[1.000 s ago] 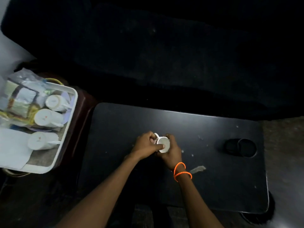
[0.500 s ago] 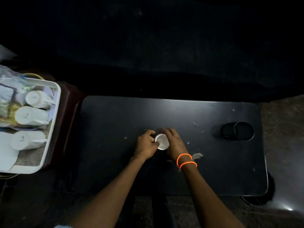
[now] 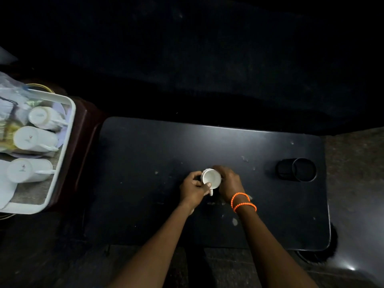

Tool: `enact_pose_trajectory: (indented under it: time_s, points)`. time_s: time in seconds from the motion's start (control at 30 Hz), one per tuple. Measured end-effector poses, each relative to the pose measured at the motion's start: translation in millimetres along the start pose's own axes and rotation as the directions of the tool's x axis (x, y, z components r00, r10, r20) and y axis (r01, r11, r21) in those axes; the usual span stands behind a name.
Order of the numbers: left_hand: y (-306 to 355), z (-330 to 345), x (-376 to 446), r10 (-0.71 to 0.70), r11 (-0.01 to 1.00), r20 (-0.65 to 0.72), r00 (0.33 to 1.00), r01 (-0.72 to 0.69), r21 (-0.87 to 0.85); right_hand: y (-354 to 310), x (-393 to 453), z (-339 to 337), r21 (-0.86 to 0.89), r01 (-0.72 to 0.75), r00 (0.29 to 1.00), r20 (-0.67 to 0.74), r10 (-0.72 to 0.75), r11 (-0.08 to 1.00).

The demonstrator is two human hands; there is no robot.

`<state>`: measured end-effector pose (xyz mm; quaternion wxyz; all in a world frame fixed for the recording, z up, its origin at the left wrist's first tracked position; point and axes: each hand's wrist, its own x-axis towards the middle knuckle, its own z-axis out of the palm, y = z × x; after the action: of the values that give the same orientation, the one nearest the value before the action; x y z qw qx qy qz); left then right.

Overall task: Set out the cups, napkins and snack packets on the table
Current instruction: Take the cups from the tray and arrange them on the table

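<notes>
A white cup (image 3: 211, 179) stands upright near the middle of the black table (image 3: 145, 163), its handle pointing toward me. My left hand (image 3: 193, 189) grips its left side, thumb at the rim by the handle. My right hand (image 3: 229, 181), with orange bead bracelets on the wrist, curls round its right side. On the left a white tray (image 3: 69, 129) holds three more white cups (image 3: 31, 170) lying on their sides, snack packets (image 3: 9, 115) at its far end and white napkins (image 3: 5, 190) at its near end.
A black cylindrical holder (image 3: 297, 169) lies on its side at the table's right. The tray rests on a dark brown stool (image 3: 87, 129) just left of the table. A dark sofa (image 3: 207, 59) runs along the far side. Small pale specks dot the tabletop.
The cup has turned upright between my hands, its handle now facing me, and has settled lower on the table. The view shifted left and back.
</notes>
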<state>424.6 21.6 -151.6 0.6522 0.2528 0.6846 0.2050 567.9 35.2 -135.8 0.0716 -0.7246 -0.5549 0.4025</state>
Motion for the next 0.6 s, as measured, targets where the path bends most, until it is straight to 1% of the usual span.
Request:
enact_pose_trajectory:
  time_s: [0.07, 0.17, 0.23, 0.33, 0.4, 0.47, 0.53, 0.6]
  points:
    - [-0.1, -8.9, -1.7, -0.004, 1.0, -0.002, 1.0, 0.004, -0.029, -8.3, 2.7, -3.8, -0.03, 0.007, 1.0, 0.008, -0.007, 1.0]
    - [4.8, -38.8, -0.5, -0.027, 0.994, -0.015, 1.0, 0.026, -0.106, -36.4, 4.4, -2.3, -0.017, -0.006, 0.992, -0.125, 0.004, 1.0]
    - [12.1, -68.9, 1.5, -0.017, 0.989, -0.088, 0.996, 0.004, -0.145, -65.7, 7.5, 5.3, -0.022, 0.042, 0.985, -0.167, -0.045, 0.999]
    - [31.1, -128.9, 1.4, 0.035, 0.977, -0.27, 0.962, -0.089, -0.192, -120.3, 16.4, 27.9, -0.014, 0.172, 0.98, -0.098, -0.173, 0.985]
    - [43.4, -174.5, -3.9, 0.079, 0.962, -0.375, 0.924, -0.17, -0.216, -162.7, 21.1, 49.9, -0.009, 0.242, 0.97, -0.034, -0.242, 0.97]
    - [52.0, -220.9, -13.7, 0.126, 0.95, -0.481, 0.868, -0.245, -0.193, -207.3, 22.9, 77.6, -0.006, 0.323, 0.946, 0.024, -0.323, 0.946]
    - [57.8, -267.0, -25.2, 0.164, 0.947, -0.596, 0.786, -0.294, -0.127, -251.7, 21.7, 106.4, -0.004, 0.395, 0.915, 0.091, -0.393, 0.919]
    - [60.5, -311.4, -34.5, 0.175, 0.949, -0.711, 0.681, -0.308, -0.061, -292.2, 20.0, 134.4, 0.016, 0.47, 0.873, 0.14, -0.467, 0.883]
